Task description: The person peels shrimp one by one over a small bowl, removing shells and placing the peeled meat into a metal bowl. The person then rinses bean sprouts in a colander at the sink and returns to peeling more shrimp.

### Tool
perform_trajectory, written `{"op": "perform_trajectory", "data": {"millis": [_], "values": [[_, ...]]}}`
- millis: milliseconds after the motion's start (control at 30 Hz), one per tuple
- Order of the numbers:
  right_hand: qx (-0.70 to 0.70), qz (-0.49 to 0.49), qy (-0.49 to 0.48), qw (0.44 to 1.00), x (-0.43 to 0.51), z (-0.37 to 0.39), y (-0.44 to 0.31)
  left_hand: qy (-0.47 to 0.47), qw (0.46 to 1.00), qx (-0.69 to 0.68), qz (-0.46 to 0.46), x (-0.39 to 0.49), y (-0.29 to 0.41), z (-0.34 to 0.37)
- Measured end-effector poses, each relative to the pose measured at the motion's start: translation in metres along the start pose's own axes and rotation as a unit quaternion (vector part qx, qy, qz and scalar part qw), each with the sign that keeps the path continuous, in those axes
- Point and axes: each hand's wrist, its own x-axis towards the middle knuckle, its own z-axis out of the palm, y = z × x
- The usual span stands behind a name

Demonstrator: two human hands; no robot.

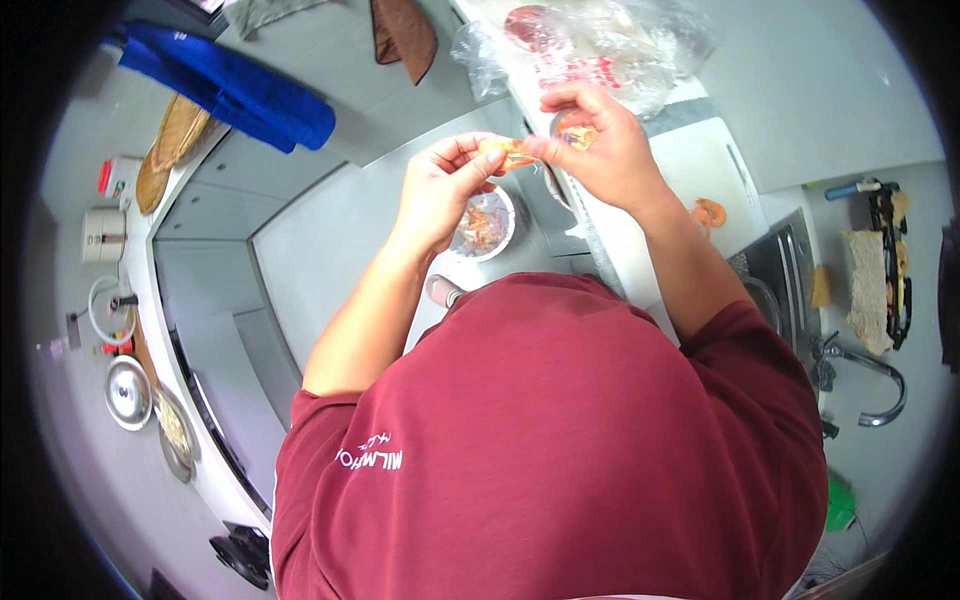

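Observation:
My left hand (pixel 450 180) pinches an orange shrimp (pixel 510 152) between thumb and fingers. My right hand (pixel 600 142) meets the shrimp's other end with its thumb, its fingers spread; whether it grips the shrimp is hard to tell. Beside the right palm is a small bowl, partly hidden, with orange pieces (pixel 579 137) in it. Below my hands, a round waste bin (pixel 513 217) on the floor holds orange scraps in a plastic liner. Another shrimp (pixel 709 213) lies on a white cutting board (pixel 690 161) by my right forearm.
Clear plastic bags (pixel 645 67) lie on the counter beyond my right hand, near a reddish round item (pixel 525 28). A metal sink (pixel 791 262) with a curved faucet (pixel 892 390) is at the right. Across the floor, another counter carries a metal lid (pixel 128 393).

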Motion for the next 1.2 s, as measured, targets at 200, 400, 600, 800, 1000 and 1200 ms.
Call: {"op": "perform_trajectory", "data": {"millis": [200,400,600,800,1000,1200], "values": [[-0.012,-0.102,-0.153,0.983,0.016,0.041,-0.014,0.047,0.983,-0.161,-0.078,-0.016,-0.005,-0.030],[-0.043,-0.207,-0.122,0.970,0.017,0.081,-0.008,0.113,0.974,-0.161,-0.116,-0.027,-0.012,-0.047],[-0.134,-0.278,-0.126,0.943,0.012,0.100,-0.005,0.136,0.980,-0.110,-0.094,-0.038,-0.027,-0.060],[-0.044,-0.149,-0.118,0.981,0.006,0.121,-0.009,0.168,0.984,-0.053,-0.002,-0.046,-0.042,-0.072],[-0.002,0.048,-0.153,0.987,0.002,0.135,-0.019,0.176,0.980,0.080,0.048,-0.055,-0.043,-0.089],[0.095,0.236,-0.280,0.926,0.009,0.138,0.002,0.211,0.970,0.075,0.091,-0.069,-0.051,-0.123]]}}
